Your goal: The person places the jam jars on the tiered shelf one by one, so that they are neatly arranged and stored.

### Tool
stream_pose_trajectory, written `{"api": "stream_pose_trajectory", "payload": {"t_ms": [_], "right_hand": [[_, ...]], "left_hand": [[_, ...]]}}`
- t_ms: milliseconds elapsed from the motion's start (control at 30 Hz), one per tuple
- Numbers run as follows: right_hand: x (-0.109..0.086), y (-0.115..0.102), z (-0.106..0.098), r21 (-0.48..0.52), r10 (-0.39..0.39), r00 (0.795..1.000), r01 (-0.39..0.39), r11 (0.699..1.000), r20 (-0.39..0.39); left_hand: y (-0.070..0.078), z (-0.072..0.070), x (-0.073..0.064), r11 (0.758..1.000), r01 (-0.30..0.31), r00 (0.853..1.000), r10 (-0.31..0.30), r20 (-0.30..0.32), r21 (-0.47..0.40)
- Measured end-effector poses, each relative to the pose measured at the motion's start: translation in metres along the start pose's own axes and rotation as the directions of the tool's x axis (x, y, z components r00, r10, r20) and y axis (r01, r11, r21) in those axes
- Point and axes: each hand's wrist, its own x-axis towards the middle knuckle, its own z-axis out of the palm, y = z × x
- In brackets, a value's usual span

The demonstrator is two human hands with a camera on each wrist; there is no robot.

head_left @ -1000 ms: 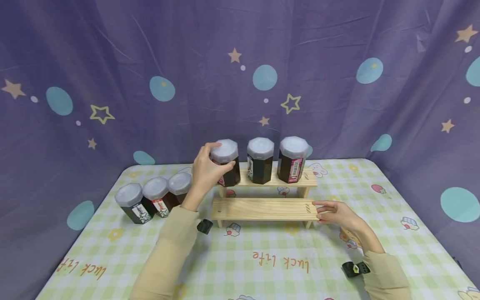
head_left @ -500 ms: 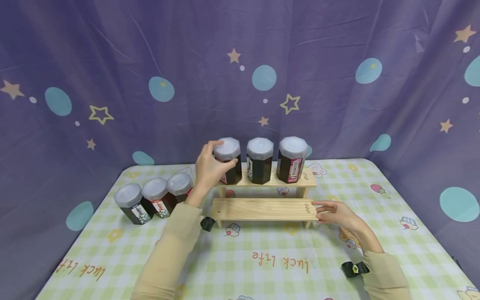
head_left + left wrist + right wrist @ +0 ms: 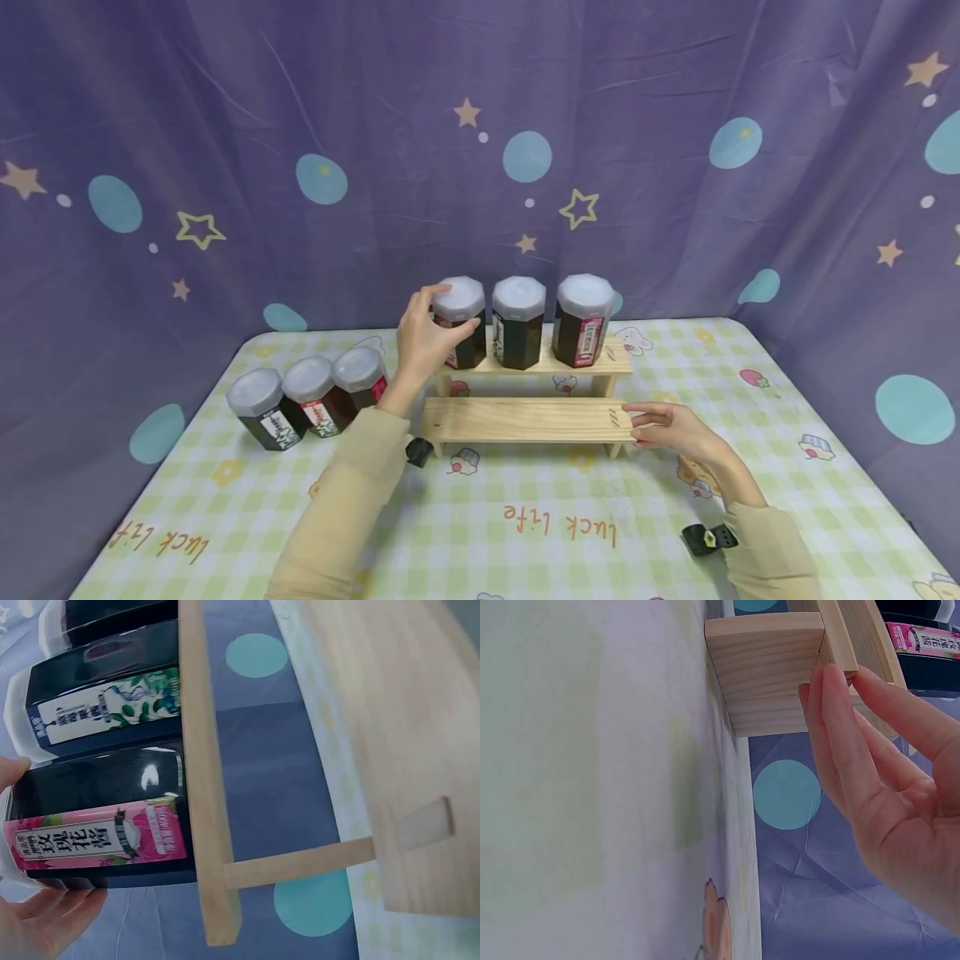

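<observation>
My left hand (image 3: pixel 426 337) holds a dark octagonal jam jar (image 3: pixel 90 836) with a pink label and whitish lid. Its thumb and fingers span the lid end. In the left wrist view, the jar's base meets the upper step of a two-step wooden rack (image 3: pixel 525 419). To its right on that step stand a white-labelled jar (image 3: pixel 517 337) and another pink-labelled jar (image 3: pixel 583 333), both upright. My right hand (image 3: pixel 675 432) pinches the right end of the rack's lower step, thumb and fingertips at its edge (image 3: pixel 840 645).
Three more jam jars (image 3: pixel 315 404) stand in a slanted row at the table's left, close to the left forearm. A green-checked cloth (image 3: pixel 540 533) covers the table. Behind it hangs a purple curtain (image 3: pixel 390 217).
My left hand has shifted the pink-labelled jar slightly right along the upper step, nearer the middle jar. My right hand stays at the rack's end.
</observation>
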Motion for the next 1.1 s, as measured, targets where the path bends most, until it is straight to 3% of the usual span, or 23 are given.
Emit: {"api": "stream_pose_trajectory", "payload": {"t_ms": [333,633,1100], "right_hand": [[-0.001,-0.002,-0.001,-0.022,-0.010,1.000,0.010,1.000,-0.009],[-0.001,-0.004,0.000,-0.022,-0.022,1.000,0.022,1.000,-0.008],[-0.002,-0.005,0.002,-0.007,-0.037,0.999,0.037,0.999,0.007]], "left_hand": [[-0.003,0.002,-0.002,0.998,-0.036,0.999,0.036,-0.002,-0.045],[-0.005,-0.001,-0.007,0.996,-0.040,0.998,0.044,0.046,-0.075],[-0.009,-0.009,-0.022,0.973,-0.146,0.988,0.134,-0.081,-0.180]]}}
